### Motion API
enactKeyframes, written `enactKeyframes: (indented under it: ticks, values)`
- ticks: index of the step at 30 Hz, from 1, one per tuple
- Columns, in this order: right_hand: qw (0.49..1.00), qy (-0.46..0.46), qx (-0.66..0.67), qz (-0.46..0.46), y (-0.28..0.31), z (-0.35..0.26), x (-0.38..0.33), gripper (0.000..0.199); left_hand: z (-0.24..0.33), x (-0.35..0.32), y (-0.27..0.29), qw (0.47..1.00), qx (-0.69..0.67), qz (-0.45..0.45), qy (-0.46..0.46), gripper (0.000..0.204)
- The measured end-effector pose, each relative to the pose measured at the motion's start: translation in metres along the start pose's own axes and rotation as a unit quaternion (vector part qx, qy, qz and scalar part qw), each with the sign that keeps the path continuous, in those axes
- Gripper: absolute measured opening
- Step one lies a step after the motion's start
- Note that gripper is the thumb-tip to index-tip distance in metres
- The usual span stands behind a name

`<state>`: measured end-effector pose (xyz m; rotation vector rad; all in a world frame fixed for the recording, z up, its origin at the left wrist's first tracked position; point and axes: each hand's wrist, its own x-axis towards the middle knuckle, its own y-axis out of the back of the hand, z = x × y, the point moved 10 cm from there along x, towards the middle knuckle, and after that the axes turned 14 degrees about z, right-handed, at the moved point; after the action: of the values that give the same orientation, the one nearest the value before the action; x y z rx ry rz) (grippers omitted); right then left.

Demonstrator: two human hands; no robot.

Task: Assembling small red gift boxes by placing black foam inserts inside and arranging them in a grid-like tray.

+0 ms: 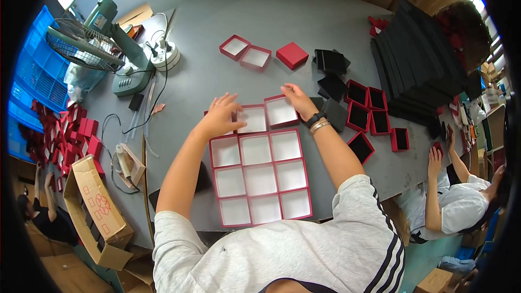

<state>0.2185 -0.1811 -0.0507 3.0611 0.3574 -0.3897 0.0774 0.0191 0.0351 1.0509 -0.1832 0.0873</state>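
Several open red boxes with white insides (pixel 260 176) lie packed in a grid on the grey table (pixel 282 21) in front of me. My left hand (pixel 221 115) rests with fingers spread on the far left of the grid's back row, beside an open red box (pixel 253 119). My right hand (pixel 297 99) touches the far edge of the tilted open box (pixel 280 111) at the back row's right end. A watch and bracelets sit on that wrist.
Two more open red boxes (pixel 245 52) and a closed red lid (pixel 292 55) lie farther back. Black foam pads (pixel 331 62), red boxes with black inserts (pixel 369 111) and stacked black sheets (pixel 418 59) are right. A fan (pixel 92 38) stands left. Another person (pixel 456 195) works at right.
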Motion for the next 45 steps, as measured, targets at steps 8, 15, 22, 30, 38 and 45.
enactKeyframes:
  ticks: [8,15,22,30,38,45]
  values:
    - [0.988,0.092,-0.087,-0.087,-0.009,0.009,-0.025,0.059,-0.102,-0.067,0.017,0.906,-0.242,0.27,0.217,0.048]
    - [0.991,0.105,0.058,-0.059,-0.011,0.004,-0.047,0.054,-0.099,-0.069,-0.009,0.837,-0.416,0.256,0.245,0.052]
    - [0.989,0.137,0.051,-0.02,-0.015,-0.01,-0.055,0.054,-0.097,-0.068,-0.011,0.852,-0.36,0.277,0.261,0.049]
    - [0.995,0.093,0.033,-0.017,-0.012,0.01,-0.044,0.043,-0.105,-0.073,-0.012,0.86,-0.339,0.276,0.265,0.037]
    - [0.978,0.177,-0.105,-0.025,-0.013,-0.011,-0.044,0.03,-0.094,-0.072,-0.009,0.865,-0.319,0.28,0.266,0.03]
    - [0.97,0.198,-0.142,-0.021,-0.013,-0.014,-0.041,0.03,-0.09,-0.064,-0.008,0.869,-0.312,0.276,0.268,0.03]
